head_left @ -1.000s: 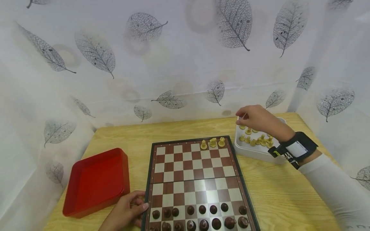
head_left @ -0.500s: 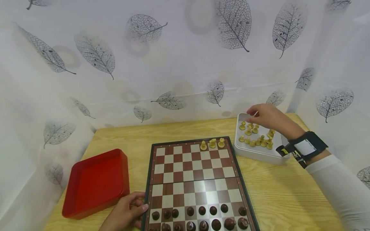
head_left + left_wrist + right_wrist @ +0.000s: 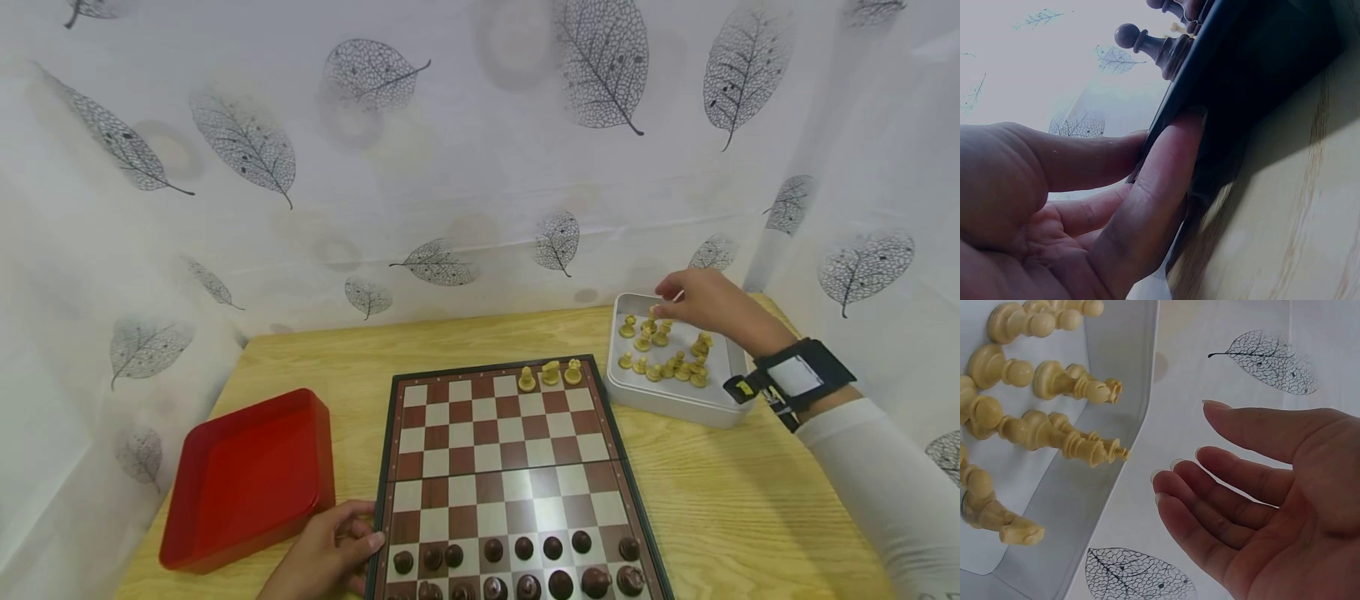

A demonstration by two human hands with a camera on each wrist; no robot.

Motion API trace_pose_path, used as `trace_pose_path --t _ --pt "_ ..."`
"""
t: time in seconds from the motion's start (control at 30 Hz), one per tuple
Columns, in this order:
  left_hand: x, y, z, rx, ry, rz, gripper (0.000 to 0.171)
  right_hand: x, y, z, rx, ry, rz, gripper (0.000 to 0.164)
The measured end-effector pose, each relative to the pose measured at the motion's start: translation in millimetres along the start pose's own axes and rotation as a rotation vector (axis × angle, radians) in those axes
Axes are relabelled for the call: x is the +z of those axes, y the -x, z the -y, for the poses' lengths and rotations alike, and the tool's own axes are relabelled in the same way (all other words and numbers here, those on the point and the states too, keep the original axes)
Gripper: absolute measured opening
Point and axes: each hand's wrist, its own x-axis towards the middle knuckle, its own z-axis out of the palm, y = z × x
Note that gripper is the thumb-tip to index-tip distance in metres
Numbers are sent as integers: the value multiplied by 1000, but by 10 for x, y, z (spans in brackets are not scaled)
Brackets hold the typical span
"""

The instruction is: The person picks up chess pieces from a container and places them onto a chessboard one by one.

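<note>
My left hand (image 3: 327,548) grips the left edge of the chessboard (image 3: 480,487). In the left wrist view its thumb (image 3: 1091,159) lies on the upper side and a finger reaches under the dark rim, with a dark pawn (image 3: 1160,50) standing close by. Over the far side of the white tray (image 3: 667,403) hovers my right hand (image 3: 723,308), its fingers loosely bent and holding nothing. Cream chess pieces stand in that tray, among them a king (image 3: 1079,444) and a knight (image 3: 1000,522) seen in the right wrist view.
A red tray (image 3: 247,483) stands left of the board. Three cream pieces, including a knight (image 3: 551,372), stand at the board's far right corner. Dark pieces (image 3: 528,586) fill the near rows. A leaf-patterned curtain (image 3: 480,167) hangs behind the wooden table (image 3: 337,337).
My right hand has shifted right from the tray's far left corner, uncovering several cream pieces. The left hand keeps its hold on the board.
</note>
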Motion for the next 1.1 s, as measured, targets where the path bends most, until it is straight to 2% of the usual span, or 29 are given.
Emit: trace_pose_path --t 0.33,0.53,0.8,1.1 --pt "-22 -16 12 13 3 16 70 66 -90 -139 91 -19 39 46" --pt "-36 -4 10 31 2 30 71 151 -135 -193 105 -41 66 43" --pt "-30 -8 -4 26 -11 10 71 259 -198 -246 132 -53 94 37" --pt "-29 -3 -8 13 -14 11 71 340 -226 -232 128 -59 56 26"
